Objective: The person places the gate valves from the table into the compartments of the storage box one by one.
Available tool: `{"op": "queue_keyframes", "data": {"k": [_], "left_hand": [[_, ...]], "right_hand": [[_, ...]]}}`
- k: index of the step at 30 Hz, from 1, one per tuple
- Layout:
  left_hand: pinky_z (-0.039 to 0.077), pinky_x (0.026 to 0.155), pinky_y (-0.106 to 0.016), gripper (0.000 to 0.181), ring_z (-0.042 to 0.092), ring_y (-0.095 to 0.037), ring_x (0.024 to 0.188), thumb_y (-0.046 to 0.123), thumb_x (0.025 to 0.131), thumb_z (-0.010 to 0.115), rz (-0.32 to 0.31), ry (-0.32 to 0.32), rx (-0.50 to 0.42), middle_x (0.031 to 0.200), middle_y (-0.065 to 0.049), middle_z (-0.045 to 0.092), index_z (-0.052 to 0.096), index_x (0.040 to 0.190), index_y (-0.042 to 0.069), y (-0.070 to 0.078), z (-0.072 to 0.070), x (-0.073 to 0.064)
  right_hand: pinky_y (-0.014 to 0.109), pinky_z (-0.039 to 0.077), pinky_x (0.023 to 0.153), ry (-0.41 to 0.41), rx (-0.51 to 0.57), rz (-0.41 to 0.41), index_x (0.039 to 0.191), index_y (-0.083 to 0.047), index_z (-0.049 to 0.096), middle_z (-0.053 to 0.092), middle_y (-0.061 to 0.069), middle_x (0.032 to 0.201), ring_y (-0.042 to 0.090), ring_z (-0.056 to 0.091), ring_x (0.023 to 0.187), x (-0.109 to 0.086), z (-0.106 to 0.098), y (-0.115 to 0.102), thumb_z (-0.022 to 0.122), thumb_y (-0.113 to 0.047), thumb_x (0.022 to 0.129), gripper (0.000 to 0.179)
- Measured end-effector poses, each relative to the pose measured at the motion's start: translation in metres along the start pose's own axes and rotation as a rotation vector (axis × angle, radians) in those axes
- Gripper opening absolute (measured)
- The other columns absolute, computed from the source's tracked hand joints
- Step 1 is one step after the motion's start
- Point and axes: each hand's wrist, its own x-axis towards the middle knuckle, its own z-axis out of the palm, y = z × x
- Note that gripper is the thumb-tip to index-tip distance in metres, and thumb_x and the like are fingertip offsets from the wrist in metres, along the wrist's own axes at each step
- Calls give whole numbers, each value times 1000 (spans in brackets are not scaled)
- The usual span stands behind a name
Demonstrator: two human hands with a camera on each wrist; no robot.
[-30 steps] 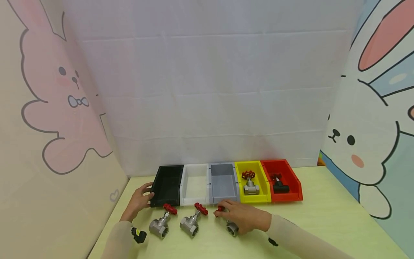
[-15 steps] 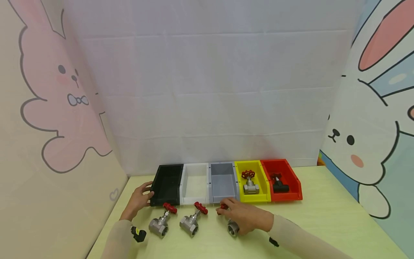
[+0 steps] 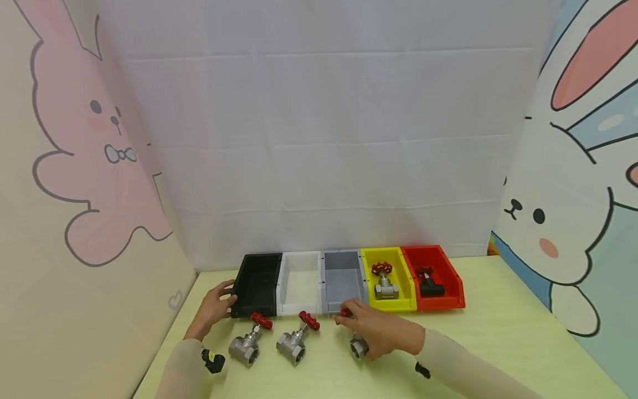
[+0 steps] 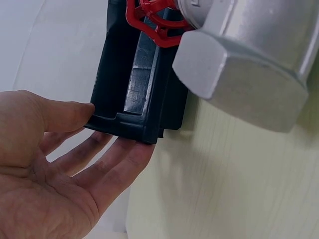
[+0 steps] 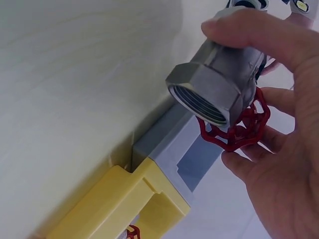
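Holding 1 valve (image 5: 214,84), the right hand (image 3: 382,328) could bump the gray bin (image 3: 344,284) if carried too low; the left hand (image 3: 213,308) grips the black bin (image 3: 256,282) by its edge.

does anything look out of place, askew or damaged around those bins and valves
One mild oddity: the valve in the red bin looks black-bodied, while the other valves look silvery. Nothing appears spilled or plainly damaged, and the five bins stand side by side in a row.
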Motion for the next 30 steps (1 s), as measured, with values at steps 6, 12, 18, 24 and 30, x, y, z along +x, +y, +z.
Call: {"op": "queue_keyframes", "data": {"k": [6, 12, 18, 24, 30], "left_hand": [[59, 81, -46, 52, 58, -45, 120, 8, 101, 50, -6, 4, 4, 144, -33, 43, 35, 151, 5, -1, 1, 0], [59, 81, -46, 52, 61, -44, 116, 9, 101, 50, -6, 7, 9, 144, -33, 43, 35, 151, 5, 0, 1, 1], [59, 80, -45, 53, 63, -42, 114, 10, 101, 50, -19, 6, 4, 145, -32, 43, 34, 151, 7, -1, 1, 3], [59, 80, -45, 53, 61, -44, 116, 11, 102, 50, -15, 0, 5, 145, -33, 42, 33, 152, 6, -2, 1, 3], [59, 81, -47, 53, 60, -45, 117, 11, 102, 50, -15, -2, 14, 146, -33, 41, 33, 152, 6, 1, 1, 1]], "right_hand": [[35, 52, 99, 28, -9, 2, 150, -28, 38, 35, 7, 149, 23, 39, 131, 0, -4, 0, 89, -33, 65, 100], [34, 52, 99, 42, 15, 26, 150, -23, 37, 36, 8, 150, 23, 41, 132, 0, -9, 1, 89, -33, 65, 100], [35, 50, 102, 74, 29, 50, 148, -20, 38, 37, 8, 149, 23, 41, 133, 0, -16, 1, 89, -34, 66, 98], [37, 50, 102, 90, 39, 70, 148, -21, 39, 37, 9, 150, 24, 41, 133, 3, -21, 0, 88, -35, 67, 96], [40, 49, 103, 131, 13, 69, 147, -20, 42, 40, 8, 148, 24, 41, 131, 7, -27, 1, 88, -36, 67, 94]]}}
